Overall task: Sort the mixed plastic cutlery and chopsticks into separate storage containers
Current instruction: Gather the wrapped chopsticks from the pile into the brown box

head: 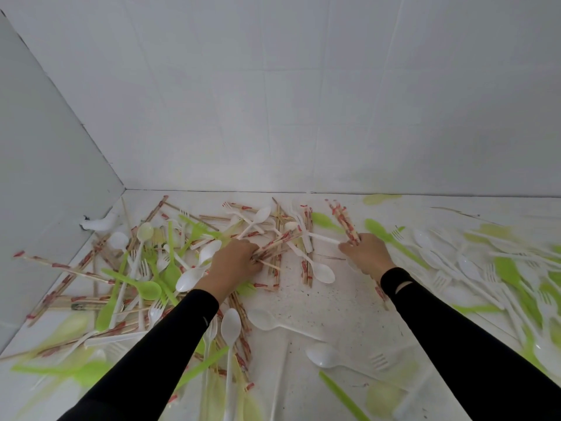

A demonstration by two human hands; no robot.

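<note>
White and green plastic spoons, forks and knives lie mixed with red-banded wooden chopsticks across a white table (340, 302). My left hand (235, 262) grips a bundle of chopsticks (274, 244) that slants up to the right. My right hand (365, 253) holds another bundle of chopsticks (344, 220), whose tips point up and left while the other ends stick out below my wrist. A white spoon (318, 270) lies between the two hands. No storage container is in view.
The thickest pile (142, 268) is at the left by the grey side wall (45, 183). Mostly white forks and green knives (491, 271) cover the right side. The white back wall (303, 117) closes the table behind. Loose spoons (323, 355) lie near the front.
</note>
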